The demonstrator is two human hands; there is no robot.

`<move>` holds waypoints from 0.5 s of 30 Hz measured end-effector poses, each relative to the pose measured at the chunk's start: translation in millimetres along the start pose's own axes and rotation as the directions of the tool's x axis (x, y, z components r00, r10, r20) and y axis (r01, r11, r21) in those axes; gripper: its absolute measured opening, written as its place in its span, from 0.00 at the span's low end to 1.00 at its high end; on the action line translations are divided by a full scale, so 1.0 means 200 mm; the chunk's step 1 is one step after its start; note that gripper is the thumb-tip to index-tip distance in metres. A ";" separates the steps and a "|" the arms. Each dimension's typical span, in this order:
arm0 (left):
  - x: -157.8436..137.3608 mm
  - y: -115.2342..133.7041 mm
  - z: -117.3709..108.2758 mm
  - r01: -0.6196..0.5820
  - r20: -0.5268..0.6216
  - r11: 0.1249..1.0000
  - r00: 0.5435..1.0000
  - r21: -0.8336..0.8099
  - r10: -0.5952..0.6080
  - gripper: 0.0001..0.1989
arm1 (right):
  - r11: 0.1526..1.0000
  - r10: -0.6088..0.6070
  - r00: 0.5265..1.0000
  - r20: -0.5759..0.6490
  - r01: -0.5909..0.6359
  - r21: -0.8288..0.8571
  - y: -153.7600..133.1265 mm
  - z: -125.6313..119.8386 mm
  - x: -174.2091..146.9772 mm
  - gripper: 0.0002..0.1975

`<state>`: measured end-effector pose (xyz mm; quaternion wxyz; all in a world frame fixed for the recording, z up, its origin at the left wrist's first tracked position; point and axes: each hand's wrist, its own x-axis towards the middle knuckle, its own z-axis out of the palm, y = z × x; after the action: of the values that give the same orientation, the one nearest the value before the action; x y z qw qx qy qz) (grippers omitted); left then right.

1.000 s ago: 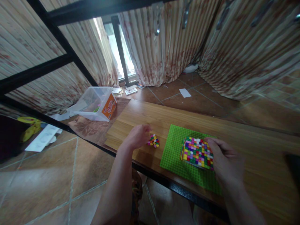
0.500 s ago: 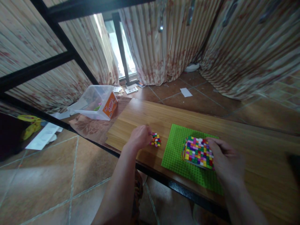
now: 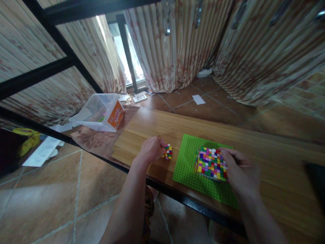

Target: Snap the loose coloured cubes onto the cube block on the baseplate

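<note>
A low block of small multicoloured toy bricks (image 3: pixel 211 163) stands on a green studded baseplate (image 3: pixel 185 162). Thumb and forefinger of my right hand (image 3: pixel 242 169) are pinched together at the block's far right corner; whatever they hold is hidden. Left of the baseplate, a small patch of loose coloured bricks (image 3: pixel 168 151) lies on the wooden tabletop (image 3: pixel 157 122). My left hand (image 3: pixel 151 149) reaches to the left side of this patch with its fingers closed. Its fingertips are partly hidden, and I cannot make out what is between them.
A clear plastic box (image 3: pixel 101 110) with an orange label and a few coloured pieces inside stands beyond the table's left end, on a brown cloth (image 3: pixel 93 135). A dark object (image 3: pixel 315 179) sits at the right edge. Black metal bars (image 3: pixel 61 62) cross the upper left.
The whole view has shifted slightly. My left hand stays at the loose bricks and my right hand stays at the block's corner, with little movement of either.
</note>
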<state>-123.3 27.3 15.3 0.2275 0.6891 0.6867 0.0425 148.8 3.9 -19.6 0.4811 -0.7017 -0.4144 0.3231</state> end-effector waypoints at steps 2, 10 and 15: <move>0.00 0.02 0.00 0.013 0.020 1.000 1.000 0.003 -0.013 0.12 | 1.000 0.004 1.000 0.003 -0.004 0.009 0.00 0.00 0.00 0.14; 0.01 0.07 0.06 0.061 -0.062 0.995 0.997 0.080 -0.056 0.12 | 1.000 -0.022 1.000 -0.006 0.021 -0.020 -0.01 0.00 0.00 0.13; 0.01 0.06 0.06 0.037 -0.080 0.996 0.996 0.076 -0.031 0.11 | 0.999 -0.039 0.999 -0.005 0.038 -0.027 0.00 0.00 0.00 0.13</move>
<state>-107.0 26.0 8.4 0.1738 0.6833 0.7081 0.0390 147.9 4.3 -19.0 0.4790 -0.7008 -0.4308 0.3064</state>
